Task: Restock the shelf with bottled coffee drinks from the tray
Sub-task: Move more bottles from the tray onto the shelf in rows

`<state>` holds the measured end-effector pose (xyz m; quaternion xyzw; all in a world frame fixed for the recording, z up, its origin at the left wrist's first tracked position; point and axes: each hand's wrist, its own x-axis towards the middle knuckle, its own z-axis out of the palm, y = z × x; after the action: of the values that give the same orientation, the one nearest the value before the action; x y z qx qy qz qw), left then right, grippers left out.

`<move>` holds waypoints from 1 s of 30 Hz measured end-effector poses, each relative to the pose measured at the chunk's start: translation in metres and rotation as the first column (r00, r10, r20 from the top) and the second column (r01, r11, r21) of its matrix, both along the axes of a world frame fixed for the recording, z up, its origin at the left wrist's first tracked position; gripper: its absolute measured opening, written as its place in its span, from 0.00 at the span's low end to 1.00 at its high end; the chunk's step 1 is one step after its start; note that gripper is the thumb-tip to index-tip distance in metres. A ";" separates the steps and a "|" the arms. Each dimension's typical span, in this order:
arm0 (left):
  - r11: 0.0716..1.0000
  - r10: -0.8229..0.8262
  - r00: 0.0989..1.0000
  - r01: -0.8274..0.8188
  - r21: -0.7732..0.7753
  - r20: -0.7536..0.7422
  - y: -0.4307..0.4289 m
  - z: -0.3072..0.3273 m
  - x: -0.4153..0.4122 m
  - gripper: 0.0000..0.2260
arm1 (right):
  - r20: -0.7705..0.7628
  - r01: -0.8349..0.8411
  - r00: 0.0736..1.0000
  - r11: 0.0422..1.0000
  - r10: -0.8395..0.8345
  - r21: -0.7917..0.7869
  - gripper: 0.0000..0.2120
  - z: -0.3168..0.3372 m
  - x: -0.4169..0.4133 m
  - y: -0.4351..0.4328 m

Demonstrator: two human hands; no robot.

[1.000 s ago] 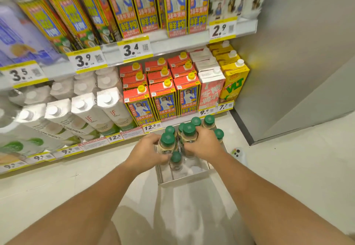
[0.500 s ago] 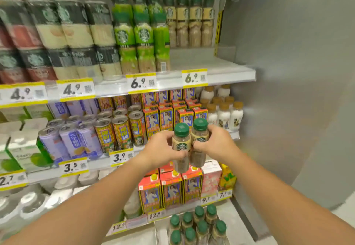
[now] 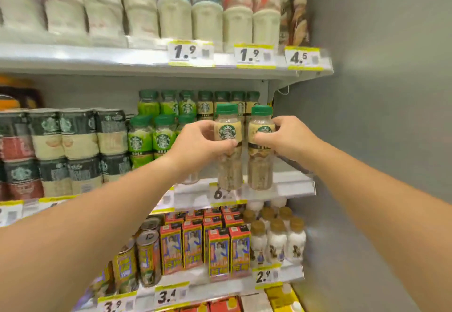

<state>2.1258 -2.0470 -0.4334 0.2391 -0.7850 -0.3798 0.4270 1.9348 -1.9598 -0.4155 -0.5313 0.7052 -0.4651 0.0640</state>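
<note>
1. The left hand (image 3: 203, 144) had its fingers curled round the label band of the left bottle (image 3: 228, 155). The right hand (image 3: 286, 140) gripped the right bottle (image 3: 260, 160) in the same way.
2. Both bottles hung upright and side by side, nearly touching, just in front of the shelf (image 3: 288, 187). They were at its right end, near the grey wall (image 3: 379, 116). The tray was out of view.
3. Each grip sat high on its bottle, so the heavier lower half hung free. The sleeves looked smooth and glossy, so a bottle could probably slide through the fingers if the hold eased.
4. The bottle bases seemed about level with the shelf lip and its price tag (image 3: 221, 194). If pushed in at that height, they could catch the edge and tip towards the person.
5. A row of like bottles (image 3: 221, 101) stood at the far back. A hard shove could knock them over one after another.
6. The green bottles (image 3: 139, 138) stood just left of the left hand, where its knuckles might clip them on the way in.
7. The bottles were slim, rounded cylinders of clear plastic that showed a brown drink. Each had a cream sleeve with a round green logo and a broad green cap.
8. The shelf looked like white painted metal with a clear strip along the front. Blur hid the finer texture.
</note>
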 end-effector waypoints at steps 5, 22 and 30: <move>0.987 0.162 0.987 -0.162 0.014 0.017 -0.022 0.028 -0.059 0.13 | 0.042 0.049 0.998 0.998 -0.047 -0.048 0.12 0.026 -0.070 -0.029; 0.798 0.593 0.804 -0.594 0.103 0.045 -0.110 0.059 -0.122 0.17 | 0.184 0.078 0.983 0.947 -0.020 -0.311 0.11 0.039 -0.172 -0.168; 0.737 0.652 0.750 -0.661 0.141 0.111 -0.098 0.044 -0.127 0.20 | 0.249 0.036 0.968 0.959 0.037 -0.282 0.14 0.018 -0.181 -0.193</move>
<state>1.9986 -2.1453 -0.3891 0.5465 -0.6258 -0.2645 0.4897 1.7541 -2.1527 -0.3975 -0.4719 0.6171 -0.6251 0.0759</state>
